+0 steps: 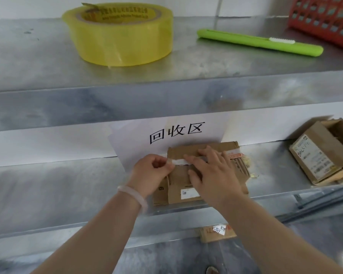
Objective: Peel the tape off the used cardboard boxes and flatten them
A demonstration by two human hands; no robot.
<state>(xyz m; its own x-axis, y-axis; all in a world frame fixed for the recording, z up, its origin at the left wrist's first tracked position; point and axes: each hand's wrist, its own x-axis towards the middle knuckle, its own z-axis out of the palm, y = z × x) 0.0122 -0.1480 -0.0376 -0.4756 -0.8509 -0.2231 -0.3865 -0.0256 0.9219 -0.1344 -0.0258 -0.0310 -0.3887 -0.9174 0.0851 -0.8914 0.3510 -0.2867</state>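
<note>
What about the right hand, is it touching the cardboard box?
Touching. The head view shows the right hand lying flat on the cardboard box while the left hand pinches the tape.

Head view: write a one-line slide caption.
Left hand pinches a tape strip on the cardboard box while the right hand presses it down.

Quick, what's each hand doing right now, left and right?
Left hand: closed, pinching the tape strip on the cardboard box.
Right hand: open, fingers pressing flat on the box.
</note>
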